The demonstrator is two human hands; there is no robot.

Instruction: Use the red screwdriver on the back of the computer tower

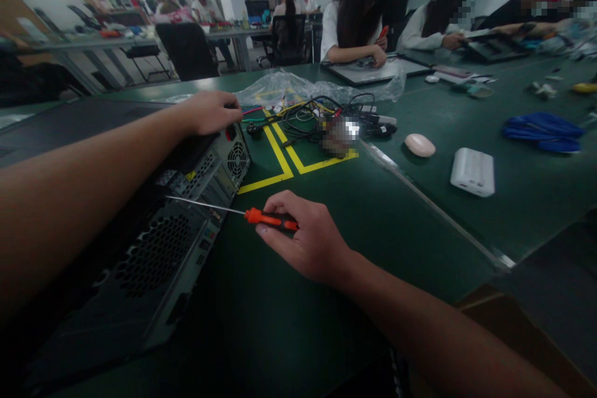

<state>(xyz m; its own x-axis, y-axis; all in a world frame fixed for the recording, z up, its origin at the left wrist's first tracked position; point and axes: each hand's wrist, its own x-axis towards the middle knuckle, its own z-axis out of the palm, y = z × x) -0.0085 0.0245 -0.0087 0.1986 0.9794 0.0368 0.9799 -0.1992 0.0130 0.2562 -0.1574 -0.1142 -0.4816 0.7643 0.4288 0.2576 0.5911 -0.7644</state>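
Note:
A black desktop computer case [203, 249] lies at the left, its rear panel with vents and ports facing right. On its far corner rests my left hand [212, 113], the fingers curled at the edge and gripping it; the forearm crosses over the case and hides part of it. My right hand [305, 233] is closed round the orange and black handle of a screwdriver [265, 217]. The long metal shaft points left, and its tip is at the rear edge of the case near a yellow label; whether it touches a screw I cannot tell.
Beyond the case lie tangled cables [310, 115] and clear plastic wrap [275, 84]. To the right are a pink oval object [420, 145], a white box-shaped device [472, 171] and a blue cable bundle [543, 130]. Yellow tape [268, 183] marks the green table. Several people work across it.

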